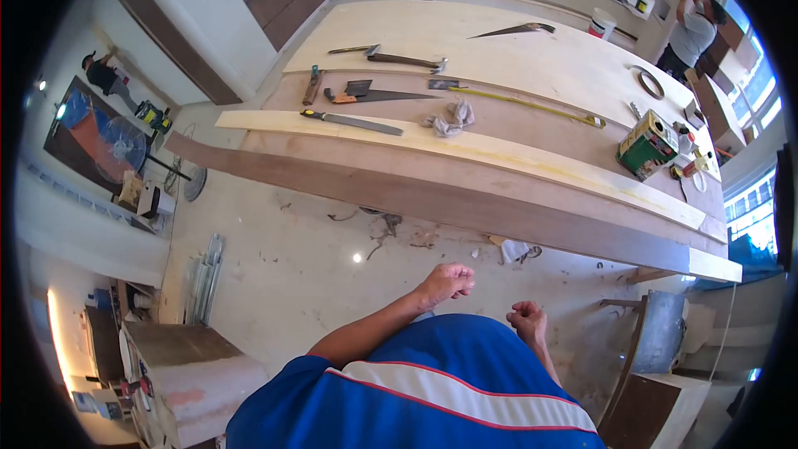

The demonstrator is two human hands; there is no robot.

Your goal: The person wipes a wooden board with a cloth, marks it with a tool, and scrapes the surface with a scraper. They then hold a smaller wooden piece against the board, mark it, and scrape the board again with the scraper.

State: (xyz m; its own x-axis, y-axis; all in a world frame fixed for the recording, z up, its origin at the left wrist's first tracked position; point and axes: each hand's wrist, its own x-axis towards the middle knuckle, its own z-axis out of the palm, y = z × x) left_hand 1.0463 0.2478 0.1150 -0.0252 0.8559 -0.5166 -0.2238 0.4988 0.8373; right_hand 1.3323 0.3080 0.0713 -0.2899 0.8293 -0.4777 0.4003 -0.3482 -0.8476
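Along the near side of the pale plywood-topped counter (pixel 549 66), a long, narrow brown wooden board (pixel 399 191), ending at the right in a pale wooden end piece (pixel 715 264). Lower in view, before a blue shirt with a white, red-edged band (pixel 465 397), two bare hands, both apart from the board.

Left hand (pixel 447 284): nearer to the board, at the end of a forearm slanting inward across the front of the body, fingers curled into a loose fist. Right hand (pixel 529 321): lower, closer to the shirt, forearm bent up beside the torso, fingers partly curled. Nothing visible in either grasp; cannot tell of anything small tucked inside.

Beneath the hands, a glossy pale floor (pixel 316 274) with dark scraps (pixel 384 223). Behind the board, a pale wooden strip (pixel 532 160), with a flat grey metal file with a black-and-yellow handle (pixel 366 124) and a crumpled grey cloth (pixel 449 119) at its left part. Farther back, an orange-handled handsaw (pixel 395 96) and a dark-handled hammer (pixel 407 60). Toward the right, a green-and-white metal can (pixel 647 145) and a brown tape roll (pixel 647 81). Beyond, one person at far left (pixel 104 79), another at upper right (pixel 694 37).
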